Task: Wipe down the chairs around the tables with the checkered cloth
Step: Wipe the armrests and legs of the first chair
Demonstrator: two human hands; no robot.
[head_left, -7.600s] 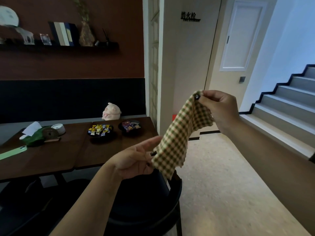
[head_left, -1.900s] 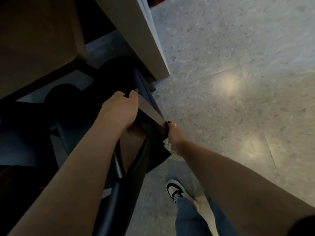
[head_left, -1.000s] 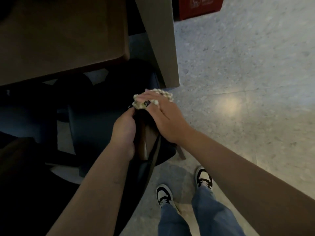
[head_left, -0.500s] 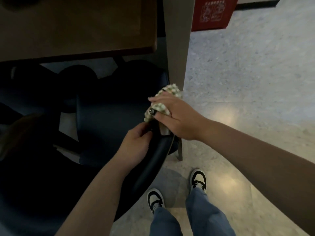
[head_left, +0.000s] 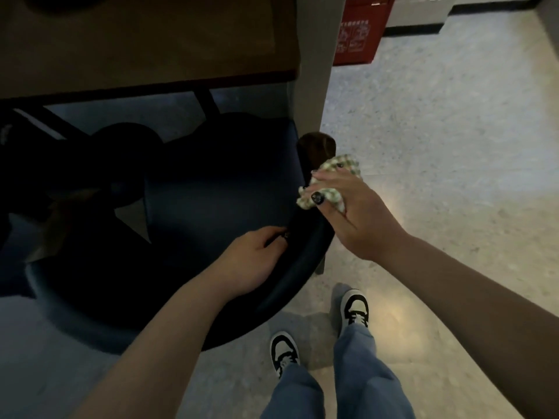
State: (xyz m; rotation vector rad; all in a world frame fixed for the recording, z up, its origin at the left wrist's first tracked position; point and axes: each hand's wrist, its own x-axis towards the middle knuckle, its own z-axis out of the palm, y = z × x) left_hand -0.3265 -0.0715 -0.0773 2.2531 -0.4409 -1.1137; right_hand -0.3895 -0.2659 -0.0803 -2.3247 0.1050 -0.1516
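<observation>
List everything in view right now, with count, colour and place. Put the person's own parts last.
checkered cloth: one, green and cream, bunched on the chair's armrest, right of centre.
chair: one, dark with a curved backrest, centre, tucked under the table.
armrest end: one, brown wood, just above the cloth.
table: one, brown wood, top left.
pillar: one, pale beige, right of the table.
red box: one, red, top, behind the pillar.
floor: pale speckled, right side and bottom.
shoes: two, black and white, bottom centre.
jeans: blue, bottom centre.
left hand: one, gripping the chair's backrest.
right hand: one, gripping the cloth against the armrest.
</observation>
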